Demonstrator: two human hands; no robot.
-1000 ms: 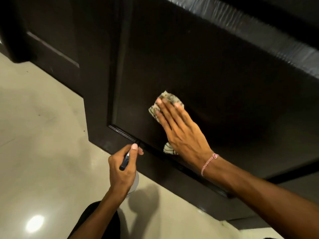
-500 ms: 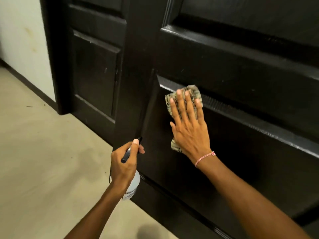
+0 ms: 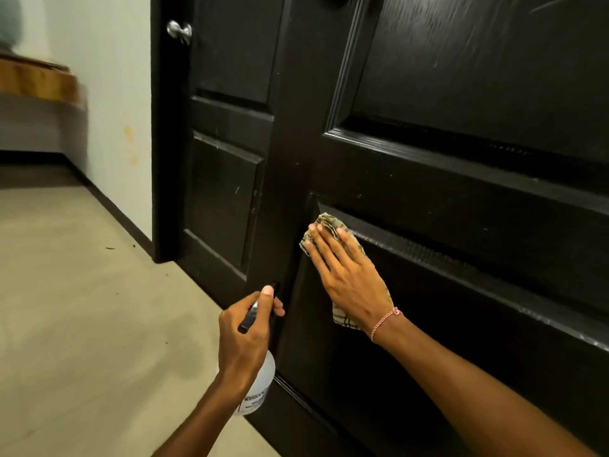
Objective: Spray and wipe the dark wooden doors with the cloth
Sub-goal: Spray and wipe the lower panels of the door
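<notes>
Right hand (image 3: 349,278) presses the cloth (image 3: 324,222) flat on the door panel (image 3: 445,341) at its upper-left corner; left hand (image 3: 244,338) grips the half-hidden spray bottle (image 3: 262,384). A knob (image 3: 179,31) above left.

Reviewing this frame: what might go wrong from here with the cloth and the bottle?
1. The right hand presses the cloth with flat fingers rather than gripping it. The cloth may slip out and drop, or snag on the panel moulding beside it.
2. The left hand holds the spray bottle with its nozzle close to the door. A spray from there might run down and drip onto the floor.
</notes>
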